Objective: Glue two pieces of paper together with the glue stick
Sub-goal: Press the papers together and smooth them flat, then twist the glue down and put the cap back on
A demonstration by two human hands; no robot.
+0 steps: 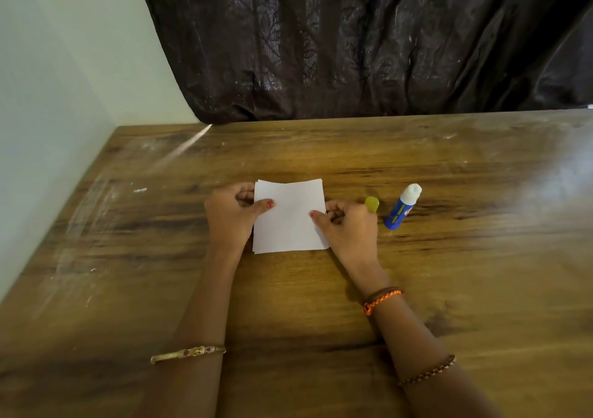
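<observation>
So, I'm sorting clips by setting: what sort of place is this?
Probably a room at home, not a workshop: a worn wooden table in the corner of a plain wall, backed by a dark curtain.

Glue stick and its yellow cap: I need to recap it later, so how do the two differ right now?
The glue stick is blue with a white top, while the yellow cap is plain. The glue stick is the taller of the two. The glue stick stands fully in view, while the cap is partly hidden behind the right hand. Both stand on the wooden table, right of the paper.
</observation>
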